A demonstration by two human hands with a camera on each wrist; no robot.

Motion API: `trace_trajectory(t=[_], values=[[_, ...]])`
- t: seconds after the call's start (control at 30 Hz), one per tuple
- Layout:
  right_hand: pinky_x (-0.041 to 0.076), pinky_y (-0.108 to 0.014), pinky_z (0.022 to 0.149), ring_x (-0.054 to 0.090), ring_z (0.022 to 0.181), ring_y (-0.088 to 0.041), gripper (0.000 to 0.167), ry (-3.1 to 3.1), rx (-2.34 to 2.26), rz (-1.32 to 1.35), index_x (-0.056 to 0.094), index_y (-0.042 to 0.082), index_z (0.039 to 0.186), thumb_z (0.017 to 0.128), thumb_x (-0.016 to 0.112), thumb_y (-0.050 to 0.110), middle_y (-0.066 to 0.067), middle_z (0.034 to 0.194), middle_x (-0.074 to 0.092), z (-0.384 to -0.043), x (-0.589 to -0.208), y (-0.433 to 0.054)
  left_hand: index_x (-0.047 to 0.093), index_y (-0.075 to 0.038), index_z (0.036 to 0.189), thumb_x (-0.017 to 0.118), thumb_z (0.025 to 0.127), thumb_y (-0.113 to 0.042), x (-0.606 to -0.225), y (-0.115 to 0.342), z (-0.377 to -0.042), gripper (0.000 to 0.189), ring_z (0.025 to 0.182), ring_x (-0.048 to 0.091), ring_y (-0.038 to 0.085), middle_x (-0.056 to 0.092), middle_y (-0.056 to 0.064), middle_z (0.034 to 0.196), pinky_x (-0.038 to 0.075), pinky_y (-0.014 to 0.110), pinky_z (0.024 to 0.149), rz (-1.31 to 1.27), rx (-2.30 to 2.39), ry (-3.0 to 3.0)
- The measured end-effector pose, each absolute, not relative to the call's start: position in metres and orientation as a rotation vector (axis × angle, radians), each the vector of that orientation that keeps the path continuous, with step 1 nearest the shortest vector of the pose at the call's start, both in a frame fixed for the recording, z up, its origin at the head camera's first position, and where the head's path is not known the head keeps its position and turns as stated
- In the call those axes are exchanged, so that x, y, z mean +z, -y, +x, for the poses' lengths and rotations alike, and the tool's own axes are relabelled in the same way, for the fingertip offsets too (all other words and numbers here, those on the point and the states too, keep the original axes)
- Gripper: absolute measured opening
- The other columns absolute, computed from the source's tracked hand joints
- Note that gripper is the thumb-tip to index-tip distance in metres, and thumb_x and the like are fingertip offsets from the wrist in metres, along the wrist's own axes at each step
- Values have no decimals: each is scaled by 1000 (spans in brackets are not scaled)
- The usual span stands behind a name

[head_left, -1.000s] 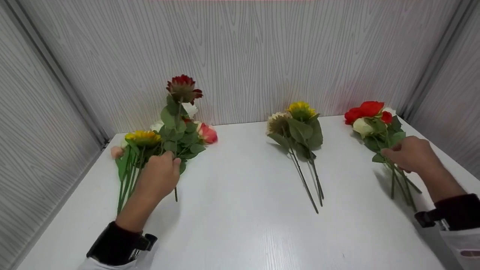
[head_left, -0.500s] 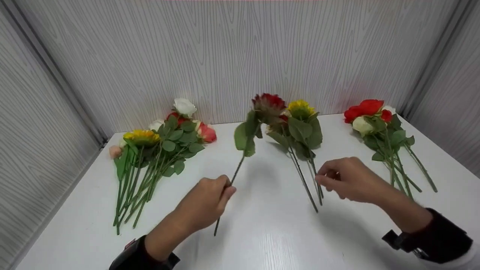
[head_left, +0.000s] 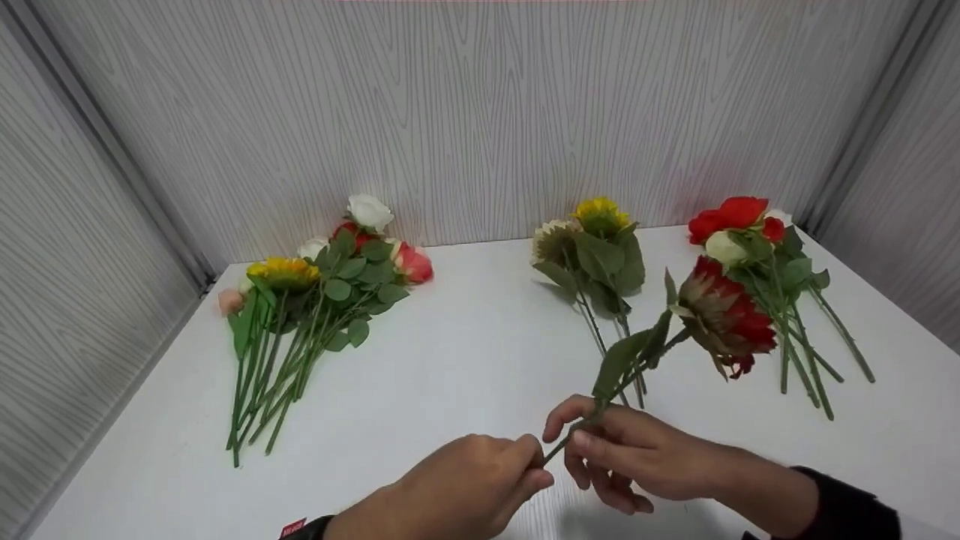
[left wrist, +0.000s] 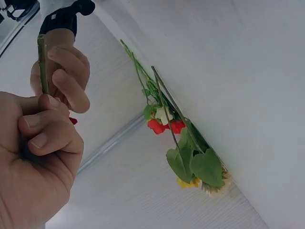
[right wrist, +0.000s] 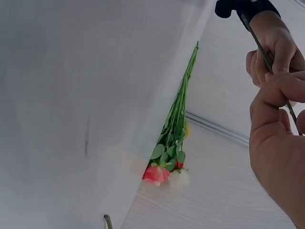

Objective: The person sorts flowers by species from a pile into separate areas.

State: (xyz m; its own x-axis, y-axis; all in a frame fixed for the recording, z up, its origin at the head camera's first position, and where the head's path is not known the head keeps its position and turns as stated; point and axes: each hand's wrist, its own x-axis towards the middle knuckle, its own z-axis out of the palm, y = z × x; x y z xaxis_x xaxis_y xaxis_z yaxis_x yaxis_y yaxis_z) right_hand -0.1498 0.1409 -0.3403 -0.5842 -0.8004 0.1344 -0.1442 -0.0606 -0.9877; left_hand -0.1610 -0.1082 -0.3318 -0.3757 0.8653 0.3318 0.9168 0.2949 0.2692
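Note:
A dark red flower (head_left: 726,319) with a pale underside to its petals and a leafy stem leans up to the right over the table's front middle. My left hand (head_left: 474,481) grips the stem near its lower end, and in the left wrist view the cut end of the stem (left wrist: 42,64) sticks out above the fingers. Farther up the stem, my right hand (head_left: 649,451) has its thumb and bent index finger around it just below the leaves. In the right wrist view that hand (right wrist: 279,138) curls at the stem, its fingertips partly out of frame.
A yellow sunflower (head_left: 600,215) and a cream flower (head_left: 555,244) lie at the back middle of the white table (head_left: 450,360). Red roses (head_left: 739,216) and pale ones form a bunch at right. At left lies a larger mixed bunch (head_left: 341,281). Wood-patterned panels (head_left: 480,120) enclose the back and sides.
My left hand has carried the red flower from the left bunch rightward to the front middle, tilting it right. My right hand has left the right bunch and come to the flower's stem.

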Motion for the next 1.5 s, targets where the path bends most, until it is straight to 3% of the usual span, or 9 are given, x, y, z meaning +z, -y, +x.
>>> trace_trajectory(t=[0.13, 0.3, 0.5, 0.73, 0.9, 1.1, 1.2, 1.37, 1.5], values=[[39, -25, 35, 40, 43, -26, 23, -1698, -1775, -1008, 39, -7, 123, 110, 26, 7, -35, 83, 43, -152, -338, -141, 60, -8, 97, 48, 106, -29, -331, 109, -163, 26, 58, 44, -2, 59, -6, 68, 37, 9, 56, -1659, -661, 2559], [41, -26, 35, 47, 47, -19, 22, -1816, -1845, -968, 48, 3, 118, 110, 29, 9, -21, 78, 48, -159, -329, -151, 59, -10, 88, 49, 106, -29, -333, 111, -166, 27, 55, 39, -1, 50, -8, 63, 32, 11, 54, -1648, -600, 2593], [38, -32, 33, 42, 45, -28, 25, -1928, -1931, -1027, 49, 6, 116, 109, 24, 6, -25, 68, 41, -167, -321, -164, 54, -11, 78, 50, 105, -22, -334, 111, -166, 29, 51, 30, 1, 39, -9, 56, 25, 13, 50, -1680, -497, 2477], [40, -30, 33, 43, 45, -31, 19, -2025, -1910, -1080, 48, -5, 112, 107, 31, 0, -22, 71, 48, -165, -325, -159, 53, -11, 81, 48, 106, -22, -336, 109, -161, 28, 50, 32, 0, 45, -8, 57, 27, 13, 48, -1730, -495, 2403], [44, -27, 36, 44, 44, -35, 14, -1958, -1772, -1070, 52, -9, 110, 104, 41, -2, -31, 82, 54, -146, -337, -140, 53, -9, 83, 47, 106, -21, -337, 105, -156, 26, 48, 34, 0, 46, -7, 57, 25, 11, 49, -1740, -508, 2291], [44, -27, 39, 43, 45, -38, 18, -1853, -1752, -1067, 51, -10, 104, 106, 36, -1, -32, 75, 52, -135, -339, -132, 53, -10, 83, 48, 107, -24, -340, 101, -151, 27, 45, 29, -3, 46, -8, 56, 20, 9, 46, -1777, -423, 2178], [46, -27, 38, 46, 43, -30, 21, -2062, -1658, -1029, 53, -4, 98, 107, 38, 6, -25, 69, 54, -140, -335, -138, 52, -12, 77, 47, 107, -28, -337, 103, -153, 34, 44, 30, -2, 44, -8, 54, 20, 10, 44, -1730, -409, 2212], [45, -27, 40, 50, 46, -8, 27, -2538, -1384, -762, 56, 8, 90, 107, 45, 27, -11, 65, 58, -165, -331, -159, 57, -11, 83, 46, 106, -34, -326, 118, -168, 35, 48, 40, 1, 49, -7, 59, 31, 13, 47, -1574, -450, 2395], [41, -26, 42, 47, 47, -8, 28, -2731, -1238, -515, 57, 8, 86, 105, 52, 28, -3, 61, 55, -189, -334, -183, 60, -10, 84, 50, 105, -33, -320, 135, -189, 32, 50, 42, 2, 53, -5, 61, 37, 16, 48, -1385, -465, 2474]])
